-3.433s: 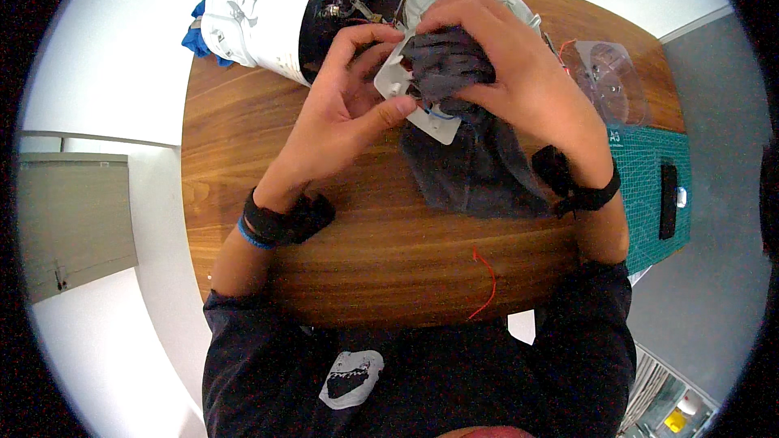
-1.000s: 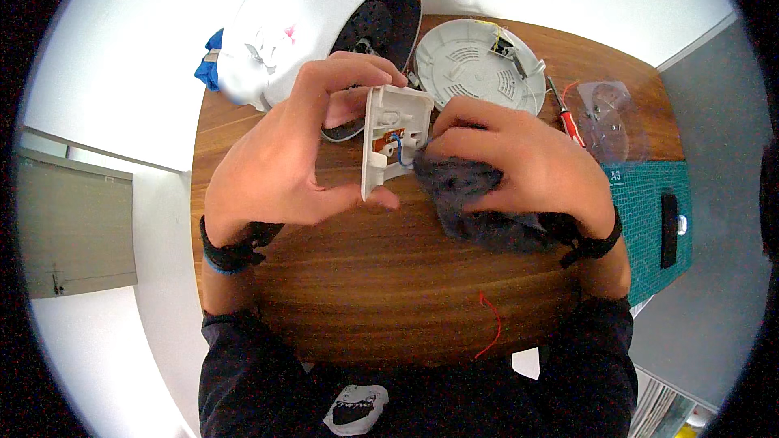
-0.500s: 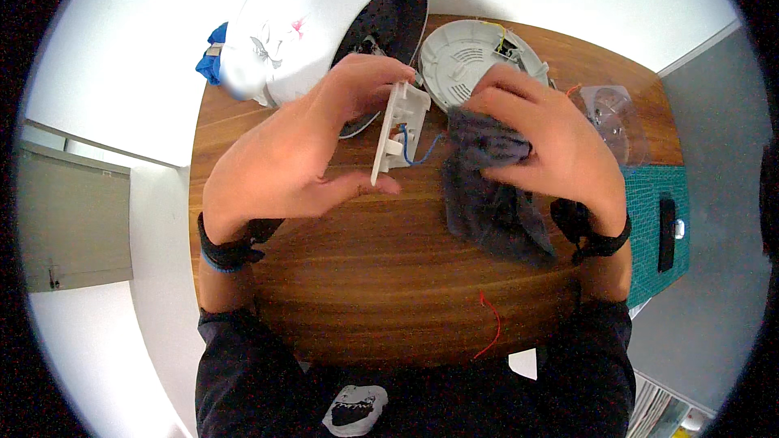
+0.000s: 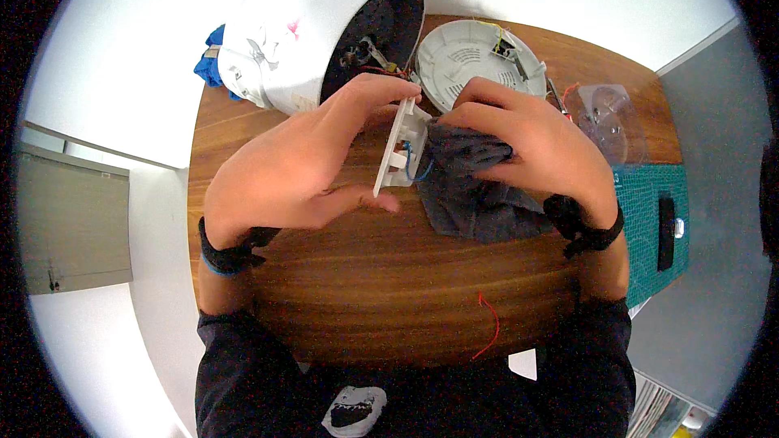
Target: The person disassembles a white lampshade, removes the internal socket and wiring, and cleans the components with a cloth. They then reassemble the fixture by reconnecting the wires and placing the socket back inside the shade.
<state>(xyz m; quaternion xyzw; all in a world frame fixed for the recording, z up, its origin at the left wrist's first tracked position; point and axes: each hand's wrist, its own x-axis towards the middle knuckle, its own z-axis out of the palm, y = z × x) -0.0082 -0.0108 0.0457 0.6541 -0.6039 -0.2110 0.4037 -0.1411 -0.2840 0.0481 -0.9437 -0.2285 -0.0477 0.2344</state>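
Observation:
My left hand [image 4: 300, 158] is closed around a white plastic panel [image 4: 394, 150], tilted on edge, fingers at its top and thumb by its lower end. Ribs and a blue wire [image 4: 420, 172] show on the panel's inner side, which faces right. In my right hand [image 4: 540, 142] a dark grey cloth [image 4: 479, 203] is bunched between fingers and thumb, its lower part hanging down. The cloth's upper edge reaches the inner side of the panel; whether it presses there I cannot tell.
Behind my left hand a white rounded appliance housing [image 4: 276, 40] lies on its side, wires inside. A round grey cover [image 4: 454, 53] sits at the back. A clear plastic tray [image 4: 608, 118] and green cutting mat [image 4: 649, 251] lie right; a red wire [image 4: 496, 324] lies near me.
My right hand has moved left with the cloth, up to the panel. The panel has dropped slightly toward me, and the housing has shifted a little left.

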